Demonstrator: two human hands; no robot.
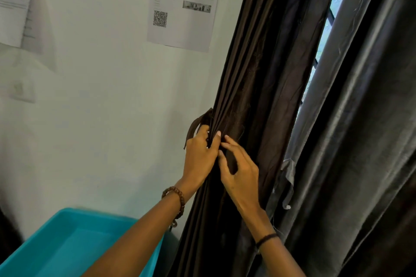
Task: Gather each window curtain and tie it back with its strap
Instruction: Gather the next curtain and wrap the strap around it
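Observation:
A dark brown curtain [263,56] hangs gathered in folds beside the white wall. A brown strap [195,125] loops out at its left edge. My left hand [199,155] grips the bunched folds and the strap end at the curtain's left edge. Touching it from the right, my right hand [239,172] has curled fingers on the curtain fabric; whether it holds the strap's other end is hidden. A second, grey curtain [360,119] hangs to the right.
A strip of window [324,36] shows between the two curtains. A turquoise plastic bin [74,240] stands at the lower left under my left arm. Printed papers [182,7] are stuck to the wall above.

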